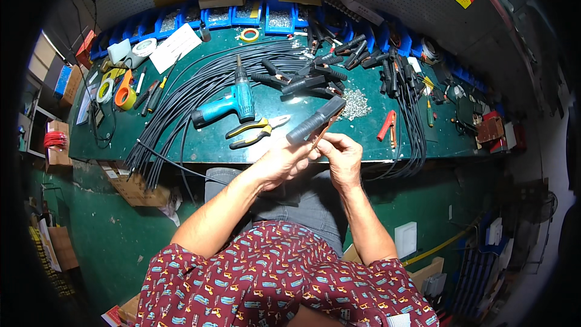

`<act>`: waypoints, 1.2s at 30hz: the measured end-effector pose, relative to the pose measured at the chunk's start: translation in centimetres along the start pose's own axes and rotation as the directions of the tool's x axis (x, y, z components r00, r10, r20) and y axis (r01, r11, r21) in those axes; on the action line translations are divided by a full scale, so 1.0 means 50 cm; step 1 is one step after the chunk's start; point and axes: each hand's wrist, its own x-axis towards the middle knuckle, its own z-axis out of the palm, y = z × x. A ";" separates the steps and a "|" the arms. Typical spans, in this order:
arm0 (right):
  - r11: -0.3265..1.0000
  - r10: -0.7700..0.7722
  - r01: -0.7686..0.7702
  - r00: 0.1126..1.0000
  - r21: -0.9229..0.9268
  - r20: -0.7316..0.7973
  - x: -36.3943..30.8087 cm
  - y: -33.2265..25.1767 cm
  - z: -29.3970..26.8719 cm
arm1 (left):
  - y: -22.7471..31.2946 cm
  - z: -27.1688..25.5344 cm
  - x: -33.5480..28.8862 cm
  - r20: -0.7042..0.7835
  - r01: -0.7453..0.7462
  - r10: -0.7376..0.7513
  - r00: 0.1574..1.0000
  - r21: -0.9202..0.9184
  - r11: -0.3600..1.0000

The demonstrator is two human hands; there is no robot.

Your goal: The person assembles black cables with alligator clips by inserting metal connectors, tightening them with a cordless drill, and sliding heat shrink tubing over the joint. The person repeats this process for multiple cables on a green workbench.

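Left hand (pixel 283 162) gripped black clamp (pixel 316 121) | right hand (pixel 342 158) fingers narrow at its lower end, couldn't tell contents | step: apparently fitting clamp | next: needed steady left grip

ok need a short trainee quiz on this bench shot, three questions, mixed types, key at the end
1. True or false: the red clamp lies to the right of the heap of metal bits.
2. Which tool has yellow-and-black handles? A) drill B) pliers C) tape roll
3. Fill in: the left hand and right hand are both at one black ____.

Key: 1. True. 2. B. 3. clamp.
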 end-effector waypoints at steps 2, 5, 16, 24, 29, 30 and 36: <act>0.999 -0.034 0.034 0.999 0.013 -0.016 0.000 0.002 0.003 | 0.009 0.009 -0.005 -0.017 -0.018 0.018 1.000 0.002 1.000; 0.998 -0.043 0.044 0.999 0.038 -0.018 -0.002 0.001 0.007 | 0.007 0.000 -0.004 0.011 -0.012 0.012 1.000 0.046 0.999; 0.997 -0.074 0.073 0.996 -0.017 -0.042 -0.017 -0.013 0.003 | 0.023 0.023 -0.014 0.018 -0.046 0.044 0.999 0.182 0.982; 0.917 0.176 -0.211 0.975 0.339 0.132 -0.013 -0.020 -0.013 | 0.007 0.020 -0.008 0.063 -0.053 0.046 0.997 0.121 0.991; 0.892 0.167 -0.232 0.967 0.387 0.194 -0.015 -0.027 -0.002 | 0.003 0.026 -0.016 0.068 -0.066 0.061 0.996 0.087 0.994; 0.899 0.186 -0.237 0.968 0.367 0.171 -0.016 -0.029 0.003 | -0.003 0.025 -0.015 0.079 -0.051 0.047 0.996 0.049 0.997; 0.903 0.140 -0.180 0.982 0.389 0.128 -0.014 0.009 0.006 | -0.011 0.018 -0.009 0.129 0.025 -0.022 0.991 -0.027 0.999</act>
